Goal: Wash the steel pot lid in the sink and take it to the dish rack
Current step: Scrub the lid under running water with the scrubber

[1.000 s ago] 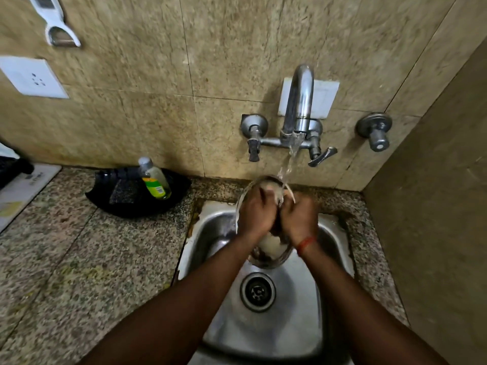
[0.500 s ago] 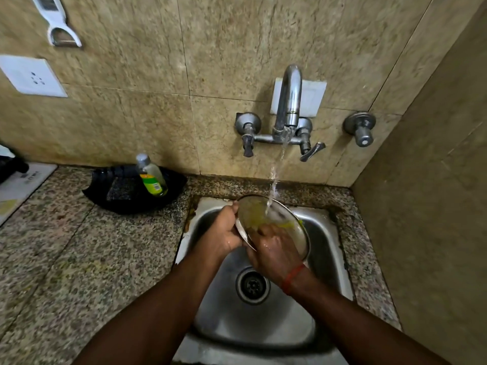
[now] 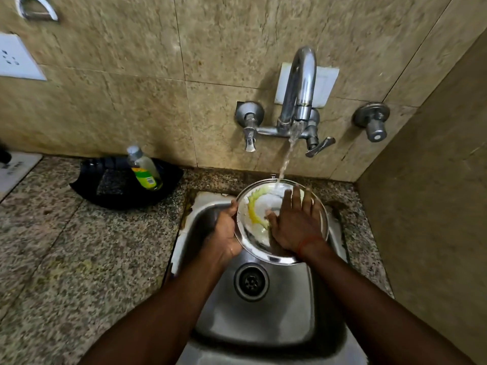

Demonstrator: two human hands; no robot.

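The round steel pot lid [image 3: 253, 233] is held over the steel sink [image 3: 263, 320], its inner face turned up toward me and smeared with yellow residue. My left hand [image 3: 224, 233] grips its left rim. My right hand [image 3: 295, 225] lies flat on the lid's face with fingers spread. Water from the wall tap [image 3: 300, 88] falls onto the lid's far edge. The dish rack is not in sight.
A black tray [image 3: 110, 191] with a scrub pad and a dish-soap bottle [image 3: 144, 168] sits on the granite counter [image 3: 66, 246] left of the sink. The sink drain [image 3: 251, 281] lies below the lid. A tiled side wall closes the right.
The lid went from upright under the stream to tilted flat, face up. My right hand opened and spread across its face; my left hand shifted to the left rim.
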